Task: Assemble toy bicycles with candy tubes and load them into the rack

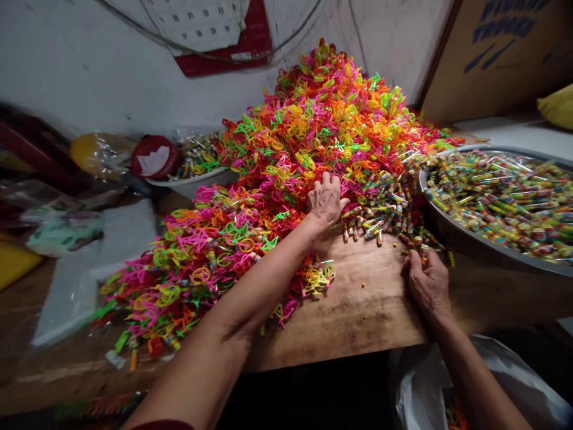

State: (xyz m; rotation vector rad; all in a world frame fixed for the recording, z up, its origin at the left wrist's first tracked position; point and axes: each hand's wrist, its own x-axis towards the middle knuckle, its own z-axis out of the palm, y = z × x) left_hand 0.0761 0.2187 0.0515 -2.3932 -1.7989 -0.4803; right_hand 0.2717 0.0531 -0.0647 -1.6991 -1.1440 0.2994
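My left hand reaches into a tall heap of bright plastic toy pieces in pink, orange, yellow and green. Its fingers curl down among the pieces, and the fingertips are hidden. Lower right, my right hand is closed near the table top, with small candy-filled tubes at its thumb and fingertips. Just beyond it, more of these tubes with patterned wrappers lie loose between the heap and a basin.
A wide metal basin full of candy tubes stands at the right. On the left are another filled basin, a red round container and plastic bags. A white bag hangs below the wooden table's edge. A cardboard box stands behind.
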